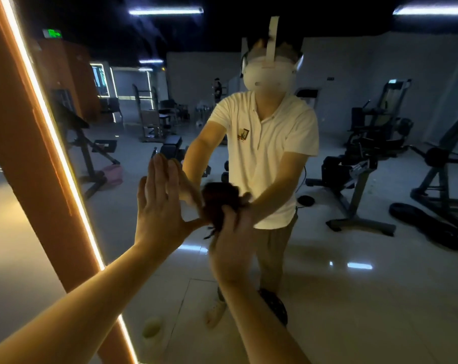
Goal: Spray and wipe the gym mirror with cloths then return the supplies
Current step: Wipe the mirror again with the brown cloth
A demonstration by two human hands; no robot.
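Cloth (217, 206): a dark, bunched wad pressed to the mirror (354, 285) near the middle of the view. The right grip (230, 245) is clamped on it from the near side, fingers curled round the bundle; blur hides the exact finger placement. The left grip (157, 206) lies just left of the cloth with fingers straight and together and palm flat on the glass. It holds nothing and appears to act as a brace.

Handling: the cloth is judged soft, light and limp, and a loose end hangs below the wad. Hold it by the bulk of the wad so that a broad pad faces the glass; a trailing corner is likely to streak. The glass is stiff, slippery and breakable, so apply even, moderate pressure.

An orange frame (39, 153) with a lit strip (57, 143) borders the mirror on the left. Gym machines (367, 153) show in the reflection, far right. No spray bottle is in view.
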